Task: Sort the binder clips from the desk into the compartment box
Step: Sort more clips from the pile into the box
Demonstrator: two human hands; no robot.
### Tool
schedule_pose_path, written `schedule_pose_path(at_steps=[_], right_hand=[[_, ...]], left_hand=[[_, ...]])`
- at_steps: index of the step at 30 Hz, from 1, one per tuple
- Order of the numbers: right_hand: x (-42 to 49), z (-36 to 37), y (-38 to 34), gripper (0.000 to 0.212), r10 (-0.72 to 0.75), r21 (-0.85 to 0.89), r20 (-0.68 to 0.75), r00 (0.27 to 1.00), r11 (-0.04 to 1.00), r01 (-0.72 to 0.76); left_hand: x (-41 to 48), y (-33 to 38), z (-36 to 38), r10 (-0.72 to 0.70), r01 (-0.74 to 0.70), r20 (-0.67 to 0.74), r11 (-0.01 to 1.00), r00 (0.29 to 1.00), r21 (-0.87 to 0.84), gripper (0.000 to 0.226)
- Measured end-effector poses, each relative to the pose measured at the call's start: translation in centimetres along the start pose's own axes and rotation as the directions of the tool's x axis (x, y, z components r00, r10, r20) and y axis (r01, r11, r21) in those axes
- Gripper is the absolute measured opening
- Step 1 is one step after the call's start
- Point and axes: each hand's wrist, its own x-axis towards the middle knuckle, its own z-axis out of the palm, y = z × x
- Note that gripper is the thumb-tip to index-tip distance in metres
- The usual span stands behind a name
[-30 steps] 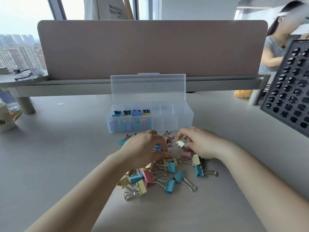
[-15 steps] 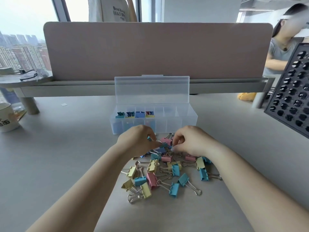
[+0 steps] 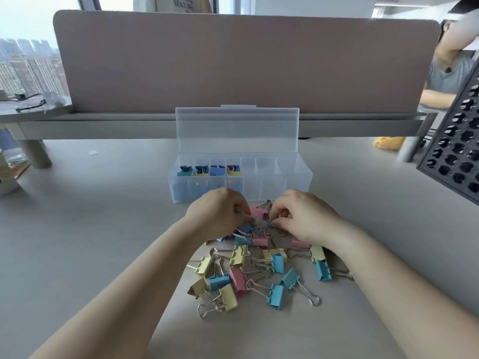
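Since a second ago, both hands have been brought up from the middle of the pile toward the box. The left hand (image 3: 220,216) and the right hand (image 3: 305,216) are held close together with fingers curled, and a small blurred clip (image 3: 258,222) is pinched between their fingertips. Its colour looks blue-grey, but its handles cannot be made out. Loose binder clips (image 3: 238,279) in yellow, blue and pink are scattered on the desk (image 3: 103,229) at 6 o'clock of the hands, some partly hidden under the wrists. The clear box (image 3: 285,182) is set at 12 o'clock, just beyond the knuckles, with its lid (image 3: 237,130) stood upright behind it. Clips are seen in its four leftmost compartments. A tall beige screen (image 3: 233,60) is placed further off at 12 o'clock, and a black perforated panel (image 3: 456,151) is seen at 2 o'clock.
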Motion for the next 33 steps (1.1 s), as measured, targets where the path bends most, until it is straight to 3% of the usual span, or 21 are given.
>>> schedule_pose_path(at_steps=[5, 10, 12, 15, 17, 21, 26, 30, 33], right_hand=[[-0.2, -0.3, 0.3, 0.011, 0.04, 0.122, 0.048, 0.998, 0.992, -0.046], [-0.1, 0.2, 0.1, 0.009, 0.038, 0.063, 0.001, 0.999, 0.997, -0.038], [-0.2, 0.1, 0.0, 0.011, -0.007, -0.048, -0.024, 1.0, 0.999, 0.005], [-0.3, 0.0, -0.3, 0.018, -0.109, -0.218, -0.04, 0.993, 0.971, 0.098], [-0.4, 0.0, -0.3, 0.018, -0.129, -0.237, -0.039, 0.991, 0.965, 0.117], [-0.6, -0.8, 0.3, 0.012, -0.078, -0.091, 0.019, 0.997, 0.993, 0.08], [-0.8, -2.1, 0.8, 0.007, -0.052, 0.078, 0.165, 0.985, 0.996, 0.039], [-0.7, -2.1, 0.8, 0.009, -0.026, 0.117, 0.138, 0.99, 0.993, 0.009], [-0.7, -1.5, 0.6, 0.019, 0.019, 0.049, 0.095, 0.995, 0.999, -0.024]], left_hand=[[-0.1, -0.2, -1.2, 0.028, -0.029, 0.009, 1.0, 1.0, 0.014, 0.012], [-1.1, 1.5, -1.3, 0.142, -0.149, 0.25, 0.989, 0.958, 0.011, 0.042], [-1.4, 1.8, -1.2, 0.166, -0.187, 0.293, 0.981, 0.942, 0.045, 0.042], [-1.2, 1.6, -1.2, 0.226, -0.248, 0.274, 0.967, 0.935, 0.049, 0.024], [-1.2, 1.3, -1.1, 0.245, -0.261, 0.263, 0.965, 0.933, 0.025, 0.018], [-1.3, 0.9, -1.5, 0.248, -0.238, 0.226, 0.969, 0.942, -0.072, 0.017], [-1.0, -0.4, -3.0, 0.186, -0.165, 0.084, 0.963, 0.979, -0.212, 0.011], [-1.0, -0.9, -3.4, 0.18, -0.149, 0.125, 0.963, 0.976, -0.227, 0.009], [-1.1, -0.8, -3.2, 0.178, -0.131, 0.216, 0.967, 0.96, -0.217, 0.016]])
